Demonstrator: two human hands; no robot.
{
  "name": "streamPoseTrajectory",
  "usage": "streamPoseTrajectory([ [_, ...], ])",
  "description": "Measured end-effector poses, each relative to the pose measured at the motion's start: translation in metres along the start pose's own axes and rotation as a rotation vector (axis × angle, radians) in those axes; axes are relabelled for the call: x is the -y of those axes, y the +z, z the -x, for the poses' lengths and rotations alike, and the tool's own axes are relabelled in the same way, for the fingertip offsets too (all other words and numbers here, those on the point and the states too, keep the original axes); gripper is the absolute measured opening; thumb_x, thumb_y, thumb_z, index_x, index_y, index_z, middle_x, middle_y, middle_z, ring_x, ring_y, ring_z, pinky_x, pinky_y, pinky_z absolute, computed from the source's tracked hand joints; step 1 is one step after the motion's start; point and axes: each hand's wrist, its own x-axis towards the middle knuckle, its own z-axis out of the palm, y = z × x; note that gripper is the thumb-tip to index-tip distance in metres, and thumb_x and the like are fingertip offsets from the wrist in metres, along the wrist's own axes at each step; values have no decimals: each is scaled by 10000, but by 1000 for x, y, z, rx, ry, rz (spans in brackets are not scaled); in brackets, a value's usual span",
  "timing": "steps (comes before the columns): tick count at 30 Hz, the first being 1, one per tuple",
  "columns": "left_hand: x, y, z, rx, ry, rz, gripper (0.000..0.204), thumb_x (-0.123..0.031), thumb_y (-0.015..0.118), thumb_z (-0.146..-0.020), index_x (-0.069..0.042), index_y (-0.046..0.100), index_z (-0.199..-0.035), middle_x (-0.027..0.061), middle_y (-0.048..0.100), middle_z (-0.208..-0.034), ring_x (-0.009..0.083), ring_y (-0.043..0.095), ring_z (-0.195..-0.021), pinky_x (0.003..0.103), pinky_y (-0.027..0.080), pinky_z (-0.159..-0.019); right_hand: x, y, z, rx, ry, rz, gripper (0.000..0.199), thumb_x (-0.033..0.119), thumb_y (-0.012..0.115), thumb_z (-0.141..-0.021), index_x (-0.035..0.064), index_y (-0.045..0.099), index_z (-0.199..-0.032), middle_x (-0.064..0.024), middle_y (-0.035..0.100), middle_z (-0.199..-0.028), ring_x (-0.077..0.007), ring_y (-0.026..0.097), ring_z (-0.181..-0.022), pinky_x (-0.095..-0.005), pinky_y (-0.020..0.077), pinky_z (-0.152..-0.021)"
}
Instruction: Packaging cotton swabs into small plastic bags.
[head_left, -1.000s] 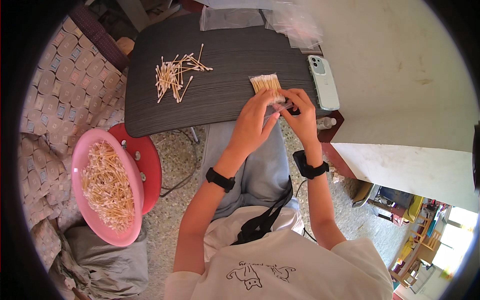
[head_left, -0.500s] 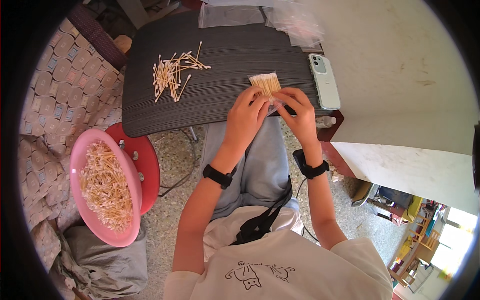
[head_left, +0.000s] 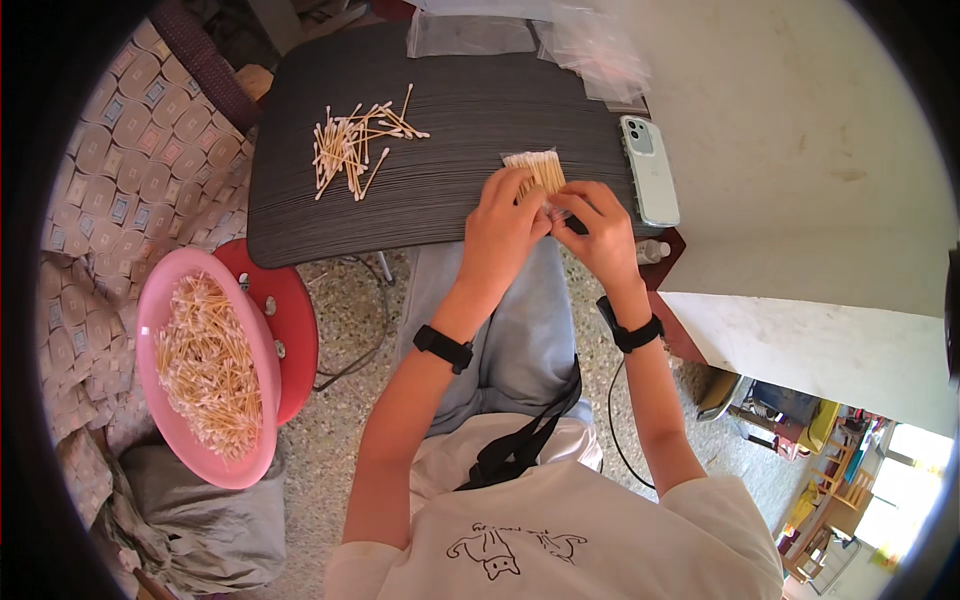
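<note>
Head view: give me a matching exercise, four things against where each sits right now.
Things:
1. loose cotton swabs
2. phone
3. pink basin
4. swab bundle

Places:
A. right edge of the dark table
B. on the red stool, left of the person
C. scattered on the table's left part
D. between both hands

Pairs: 1-C, 2-A, 3-B, 4-D

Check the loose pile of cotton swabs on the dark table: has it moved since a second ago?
No. The loose swab pile sits in the same spot on the dark table, equally left of the phone.
</note>
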Motion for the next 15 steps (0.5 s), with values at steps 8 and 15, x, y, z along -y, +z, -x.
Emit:
streamPoseTrajectory([
  [8,11,1,0,-37,-9,43,197,-74,689,-740,-54,605,-917,77,591,-1071,268,584,-1077,374,558,-765,2,1,-3,56,-12,-14,278,32,735,-681,85,698,-951,-62,622,-940,-240,624,-843,-370,535,-726],
  [15,14,-1,2,-29,-26,168,156,-47,677,-756,-44,606,-894,84,615,-1100,289,607,-1050,385,535,-817,-11,2,2,30,-27,-86,303,-32,715,-691,20,687,-988,-120,635,-1146,-294,640,-978,-371,537,-833],
])
